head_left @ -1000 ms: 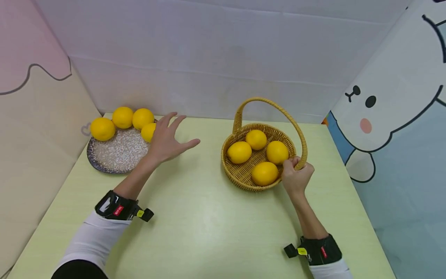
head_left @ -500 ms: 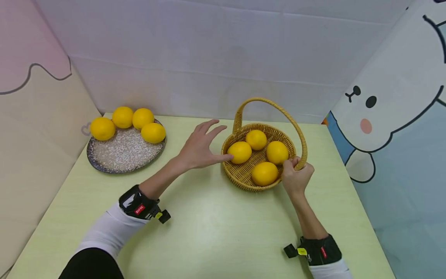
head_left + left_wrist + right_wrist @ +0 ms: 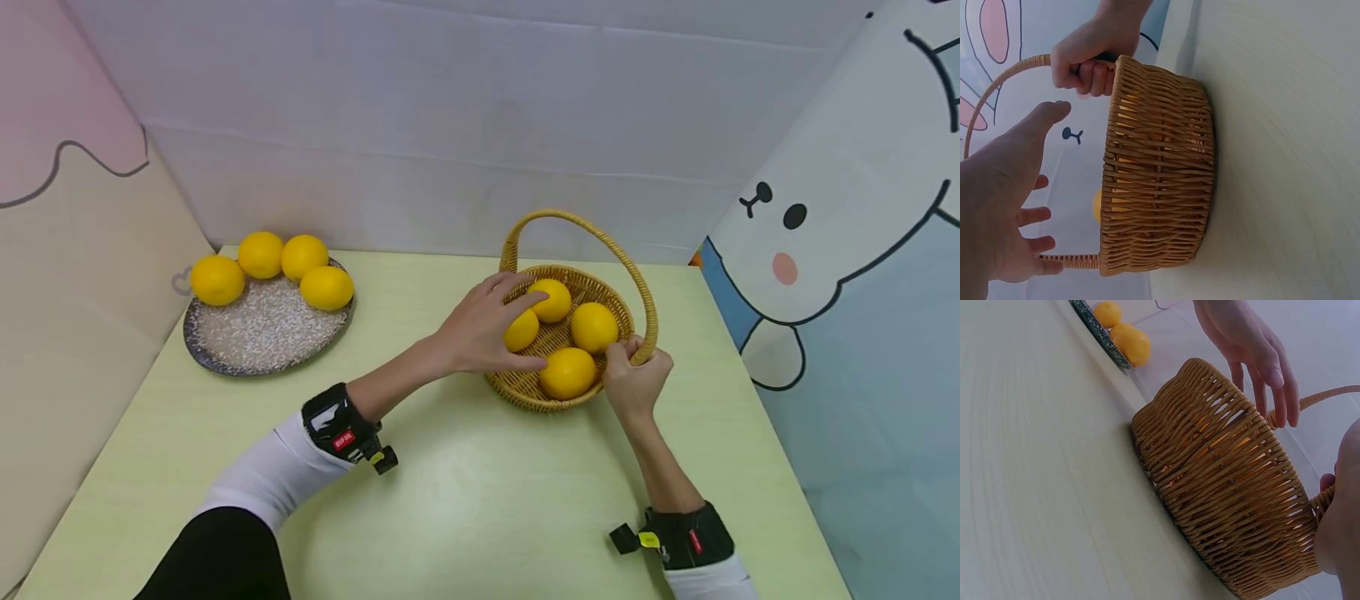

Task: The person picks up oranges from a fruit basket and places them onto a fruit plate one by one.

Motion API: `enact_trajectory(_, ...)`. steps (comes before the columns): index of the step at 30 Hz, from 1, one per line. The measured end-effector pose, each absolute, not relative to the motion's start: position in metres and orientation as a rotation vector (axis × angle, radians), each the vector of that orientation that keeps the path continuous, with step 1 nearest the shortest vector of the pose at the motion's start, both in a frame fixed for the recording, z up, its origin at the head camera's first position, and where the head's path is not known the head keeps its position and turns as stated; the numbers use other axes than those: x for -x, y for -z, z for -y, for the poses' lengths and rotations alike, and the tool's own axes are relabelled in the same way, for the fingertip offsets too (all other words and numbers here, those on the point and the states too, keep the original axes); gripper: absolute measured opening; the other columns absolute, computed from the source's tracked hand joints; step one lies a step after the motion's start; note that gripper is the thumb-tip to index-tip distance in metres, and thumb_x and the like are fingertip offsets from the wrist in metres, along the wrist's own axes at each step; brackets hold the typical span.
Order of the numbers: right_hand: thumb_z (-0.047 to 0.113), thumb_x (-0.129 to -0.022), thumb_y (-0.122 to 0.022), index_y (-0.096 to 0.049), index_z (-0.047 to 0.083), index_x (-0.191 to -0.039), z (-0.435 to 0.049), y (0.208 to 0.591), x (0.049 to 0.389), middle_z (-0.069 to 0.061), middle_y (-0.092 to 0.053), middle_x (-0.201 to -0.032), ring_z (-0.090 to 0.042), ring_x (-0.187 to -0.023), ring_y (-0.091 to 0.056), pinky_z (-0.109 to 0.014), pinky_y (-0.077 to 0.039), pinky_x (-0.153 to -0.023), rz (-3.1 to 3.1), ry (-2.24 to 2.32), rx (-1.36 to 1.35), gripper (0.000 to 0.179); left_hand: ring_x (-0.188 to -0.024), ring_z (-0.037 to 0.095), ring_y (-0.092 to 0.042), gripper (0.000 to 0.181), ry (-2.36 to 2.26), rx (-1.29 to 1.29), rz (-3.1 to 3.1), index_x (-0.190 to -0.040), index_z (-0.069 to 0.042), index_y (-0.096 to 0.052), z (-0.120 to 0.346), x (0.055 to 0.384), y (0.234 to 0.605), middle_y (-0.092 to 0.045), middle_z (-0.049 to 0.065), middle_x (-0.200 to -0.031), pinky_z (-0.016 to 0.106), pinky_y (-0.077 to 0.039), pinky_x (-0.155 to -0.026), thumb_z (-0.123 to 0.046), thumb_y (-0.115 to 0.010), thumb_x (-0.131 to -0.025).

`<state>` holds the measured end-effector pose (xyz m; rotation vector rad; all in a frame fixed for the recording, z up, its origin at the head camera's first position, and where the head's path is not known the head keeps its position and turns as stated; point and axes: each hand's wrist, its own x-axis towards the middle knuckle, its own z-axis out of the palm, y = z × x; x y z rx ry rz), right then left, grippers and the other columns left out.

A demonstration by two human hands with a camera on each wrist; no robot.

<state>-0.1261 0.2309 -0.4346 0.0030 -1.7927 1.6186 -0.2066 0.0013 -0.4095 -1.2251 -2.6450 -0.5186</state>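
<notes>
A wicker basket (image 3: pixel 534 392) with a tall arched handle (image 3: pixel 570 215) stands on the table. Several lemons lie in it, among them a front lemon (image 3: pixel 567 373) and a right lemon (image 3: pixel 595 327). My right hand (image 3: pixel 637 379) grips the lower right end of the handle, by the rim. Over the basket's left side hovers my left hand (image 3: pixel 487 329), fingers spread and holding nothing. It hides part of the left lemon (image 3: pixel 521 332), and its thumb overlaps the front lemon's edge. In the left wrist view, the left hand (image 3: pixel 1004 200) is above the basket's rim with its fingers apart.
On the left of the table (image 3: pixel 450 517) is a speckled plate (image 3: pixel 262 333) with a dark rim. Several lemons sit along its back and right edge, one being a lemon (image 3: pixel 327 287) near the right rim. A white cloth wall (image 3: pixel 420 125) rises behind the table.
My left hand has moved right, from beside the plate to over the basket's left side, without carrying anything. My right hand has kept its grip on the handle, and the basket stays in place.
</notes>
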Motion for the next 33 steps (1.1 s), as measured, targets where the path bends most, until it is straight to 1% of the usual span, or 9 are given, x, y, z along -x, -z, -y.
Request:
enact_trajectory(4,-0.021,-0.080,-0.047,-0.029,-0.005,-0.052,-0.231,0.436,0.127,0.012,-0.028,-0.046,0.001,-0.040,-0.019,-0.022,-0.010,-0.032,1.788,-1.615,-0.015,0.036,-0.145,0.029,-0.028,0.096,0.375,1.239,2.688,-0.154,-0.024,-0.050,-0.009,0.212,0.411,-0.036,0.009,-0.161,0.049,-0.031,-0.117,-0.082,-0.062,-0.078)
enact_trajectory(8,-0.022,-0.080,-0.047,-0.029,-0.005,-0.053,-0.231,0.435,0.127,0.012,-0.027,-0.047,0.000,-0.040,-0.018,-0.023,-0.009,-0.033,1.786,-1.614,-0.019,0.036,-0.145,0.031,-0.029,0.095,0.283,1.254,2.745,-0.154,-0.023,-0.050,-0.013,0.217,0.412,-0.037,0.010,-0.160,0.050,-0.033,-0.116,-0.080,-0.062,-0.080)
enact_trajectory(13,-0.021,-0.081,-0.047,-0.029,-0.004,-0.053,-0.231,0.435,0.127,0.012,-0.027,-0.047,0.000,-0.040,-0.019,-0.022,-0.009,-0.033,1.785,-1.613,-0.019,0.037,-0.142,0.032,-0.033,0.090,0.251,1.274,2.809,-0.152,-0.019,-0.053,-0.016,0.223,0.415,-0.039,0.012,-0.158,0.051,-0.043,-0.108,-0.075,-0.065,-0.083)
enact_trajectory(17,-0.021,-0.080,-0.047,-0.029,-0.005,-0.053,-0.231,0.435,0.127,0.012,-0.028,-0.047,0.001,-0.040,-0.019,-0.022,-0.010,-0.033,1.784,-1.608,-0.017,0.036,-0.140,0.028,-0.038,0.088,0.185,1.262,2.856,-0.151,-0.021,-0.053,-0.018,0.227,0.418,-0.040,0.009,-0.157,0.044,-0.051,-0.100,-0.074,-0.066,-0.083)
enact_trajectory(21,-0.021,-0.080,-0.047,-0.029,-0.005,-0.053,-0.231,0.435,0.127,0.013,-0.028,-0.047,0.002,-0.041,-0.019,-0.021,-0.009,-0.033,1.787,-1.596,-0.015,0.036,-0.133,0.026,-0.044,0.082,0.155,1.272,2.883,-0.149,-0.022,-0.056,-0.021,0.229,0.420,-0.044,0.008,-0.152,0.038,-0.055,-0.094,-0.069,-0.070,-0.083)
enact_trajectory(24,-0.022,-0.080,-0.047,-0.029,-0.004,-0.053,-0.231,0.435,0.128,0.013,-0.028,-0.047,0.002,-0.041,-0.019,-0.020,-0.009,-0.034,1.786,-1.592,-0.010,0.037,-0.125,0.025,-0.048,0.078,0.144,1.287,2.916,-0.148,-0.022,-0.057,-0.023,0.229,0.422,-0.045,0.007,-0.149,0.036,-0.055,-0.089,-0.062,-0.074,-0.083)
enact_trajectory(30,-0.022,-0.080,-0.047,-0.029,-0.004,-0.053,-0.230,0.434,0.127,0.014,-0.028,-0.047,0.003,-0.041,-0.020,-0.021,-0.009,-0.034,1.778,-1.606,-0.011,0.037,-0.123,0.026,-0.049,0.076,0.088,1.287,2.963,-0.147,-0.024,-0.057,-0.027,0.229,0.424,-0.045,0.007,-0.147,0.038,-0.057,-0.084,-0.055,-0.079,-0.082)
enact_trajectory(33,-0.021,-0.080,-0.047,-0.028,-0.005,-0.053,-0.230,0.435,0.127,0.014,-0.027,-0.047,0.004,-0.040,-0.019,-0.021,-0.009,-0.033,1.780,-1.608,-0.021,0.037,-0.123,0.027,-0.050,0.075,0.079,1.283,2.969,-0.147,-0.024,-0.058,-0.029,0.229,0.424,-0.044,0.009,-0.148,0.040,-0.058,-0.084,-0.051,-0.082,-0.081)
